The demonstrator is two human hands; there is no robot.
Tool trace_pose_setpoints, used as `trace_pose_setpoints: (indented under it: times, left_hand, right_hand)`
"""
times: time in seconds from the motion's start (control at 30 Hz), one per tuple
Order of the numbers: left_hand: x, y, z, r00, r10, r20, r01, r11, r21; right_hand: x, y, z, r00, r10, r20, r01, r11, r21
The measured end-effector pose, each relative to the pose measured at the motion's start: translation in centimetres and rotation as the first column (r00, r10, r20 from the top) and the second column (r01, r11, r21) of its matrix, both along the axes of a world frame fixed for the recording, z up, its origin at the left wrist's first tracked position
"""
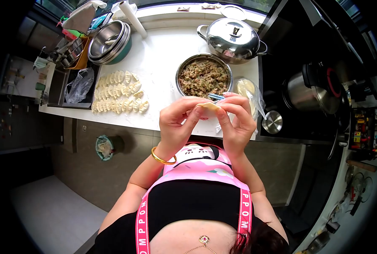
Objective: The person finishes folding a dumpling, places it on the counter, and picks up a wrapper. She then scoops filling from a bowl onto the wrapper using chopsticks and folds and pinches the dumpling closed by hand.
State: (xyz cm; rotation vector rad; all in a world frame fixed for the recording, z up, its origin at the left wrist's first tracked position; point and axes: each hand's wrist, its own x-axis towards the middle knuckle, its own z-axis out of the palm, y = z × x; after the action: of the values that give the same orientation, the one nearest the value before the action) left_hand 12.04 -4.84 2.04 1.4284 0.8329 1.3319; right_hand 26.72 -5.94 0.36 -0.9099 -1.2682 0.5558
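Between my two hands a pale dumpling (208, 106) is pinched at its edges, above the counter's front edge. My left hand (174, 122) grips one end with thumb and fingers, a gold bangle on its wrist. My right hand (239, 120) pinches the other end. Just behind the fingers is a blue utensil handle (216, 97); whether the right hand also holds it I cannot tell. Beyond the hands stands a metal bowl (178, 80) of minced filling (204, 76). A clear plastic bag (256, 99) with round wrappers (244, 87) lies beside the right hand.
Rows of folded dumplings (117, 91) lie on the white counter (156, 55) at left. Behind them are stacked metal bowls (108, 40). A lidded pot (233, 38) stands at the back right. Right of the counter is a black stove (277, 76) with a pressure cooker (307, 91).
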Motion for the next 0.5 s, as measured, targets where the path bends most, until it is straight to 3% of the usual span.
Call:
trace_pose_setpoints:
  times: [0.17, 0.5]
  left_hand:
    - [-0.51, 0.16, 0.88, 0.999, 0.008, 0.045, -0.006, 0.998, -0.057]
    - [-0.38, 0.08, 0.82, 0.994, 0.055, 0.091, -0.049, 0.997, -0.064]
  right_hand:
    - [0.41, -0.36, 0.63, 1.000, 0.019, 0.016, -0.017, 0.995, -0.095]
    - [0.09, -0.28, 0.67, 0.999, 0.011, -0.037, -0.014, 0.996, -0.086]
